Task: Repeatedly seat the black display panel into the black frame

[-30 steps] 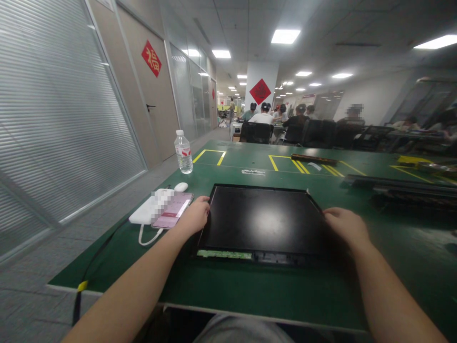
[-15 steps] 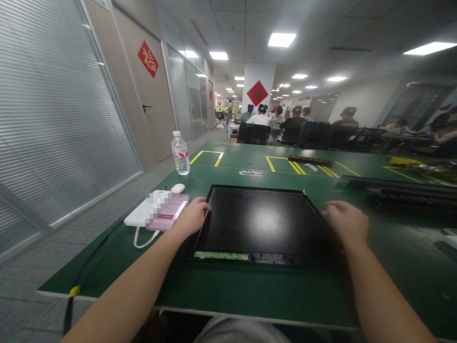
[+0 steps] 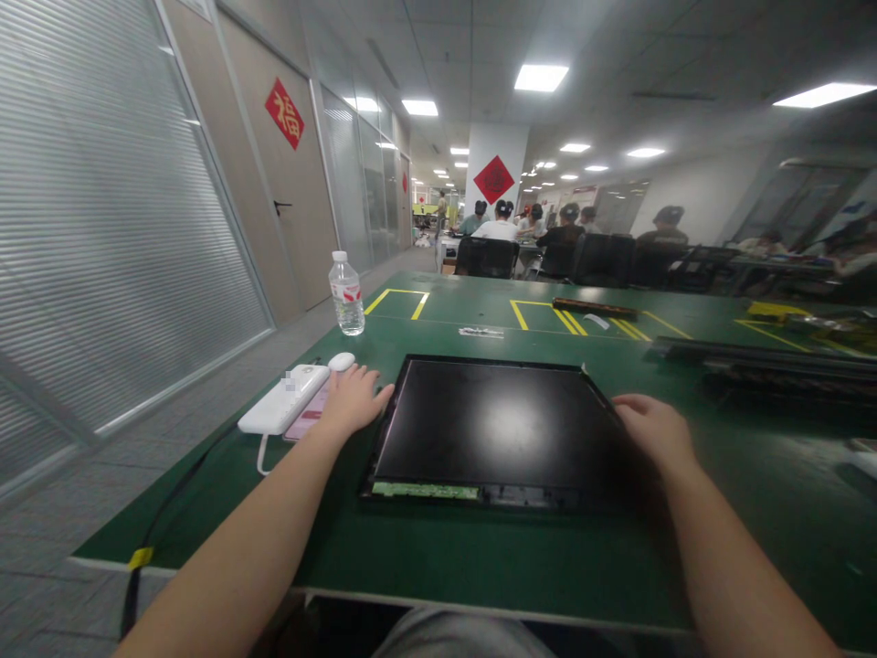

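Observation:
A black display panel [image 3: 500,429] lies flat on the green table [image 3: 493,557] in front of me, a green circuit strip [image 3: 425,491] along its near edge at the left. My left hand [image 3: 353,399] is open, fingers spread, just off the panel's left edge, with the thumb close to the frame. Its fingers reach over beside a white mouse-like object [image 3: 341,362] and a pink-screened phone [image 3: 308,413]. At the panel's right edge, my right hand [image 3: 656,431] has its bent fingers closed against the frame; some fingertips are hidden.
A white power bank-like box [image 3: 284,399] with a white cable sits left of the panel. Behind it stands a water bottle [image 3: 347,294]. Dark strips [image 3: 767,370] are stacked at the right, and a dark bar [image 3: 595,308] lies at the back. People sit at tables farther away.
My left hand has let go of the panel's left edge, spread its fingers and moved left over part of the phone. My right hand has shifted slightly left, closer against the right edge.

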Available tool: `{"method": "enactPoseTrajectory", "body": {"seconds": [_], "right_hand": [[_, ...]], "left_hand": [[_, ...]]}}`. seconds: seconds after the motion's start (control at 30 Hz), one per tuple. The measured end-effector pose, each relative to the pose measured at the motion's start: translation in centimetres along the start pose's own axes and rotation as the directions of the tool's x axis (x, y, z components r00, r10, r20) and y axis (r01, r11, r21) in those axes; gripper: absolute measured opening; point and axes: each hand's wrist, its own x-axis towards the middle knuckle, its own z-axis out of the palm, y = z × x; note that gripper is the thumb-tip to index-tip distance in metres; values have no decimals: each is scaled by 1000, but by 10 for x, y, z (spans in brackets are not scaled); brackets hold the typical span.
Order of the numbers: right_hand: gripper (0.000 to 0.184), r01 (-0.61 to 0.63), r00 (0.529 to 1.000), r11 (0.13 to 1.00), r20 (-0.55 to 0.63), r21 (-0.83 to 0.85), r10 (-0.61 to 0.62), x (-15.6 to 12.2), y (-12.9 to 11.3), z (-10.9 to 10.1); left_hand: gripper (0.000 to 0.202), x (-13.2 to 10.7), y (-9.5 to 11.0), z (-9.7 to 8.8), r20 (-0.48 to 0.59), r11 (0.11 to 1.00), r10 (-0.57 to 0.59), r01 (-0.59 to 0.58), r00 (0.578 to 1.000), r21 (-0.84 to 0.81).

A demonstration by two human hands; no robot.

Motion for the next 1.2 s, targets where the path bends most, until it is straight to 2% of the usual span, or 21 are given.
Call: {"method": "enactPoseTrajectory", "body": {"seconds": [0.17,0.33,0.53,0.83,1.03,1.1,1.2], "right_hand": [[31,-21,1000,1000,15,21,20,-1,-2,-3],[32,-15,1000,999,23,29,14,-2,-2,-4],[33,-18,999,999,29,39,17,-2,-1,-3],[32,-4,999,1000,47,16,3,2,3,-2],[34,-18,998,999,66,27,16,1,1,-3],[34,-20,998,999,65,31,18,0,1,-3],[34,-12,999,999,44,43,10,0,0,-3]], "left_hand": [[56,-6,3,-5,35,999,-17,15,999,51],[59,-27,22,-10,28,995,-65,62,998,83],[62,-39,42,-6,97,1000,6,-6,995,2],[63,-40,43,-8,114,998,-63,65,991,-13],[66,-31,29,-17,83,975,-220,221,972,-7],[67,-29,24,-18,108,963,-263,269,959,-38],[68,-30,28,-19,140,962,-254,266,957,-70]]}}
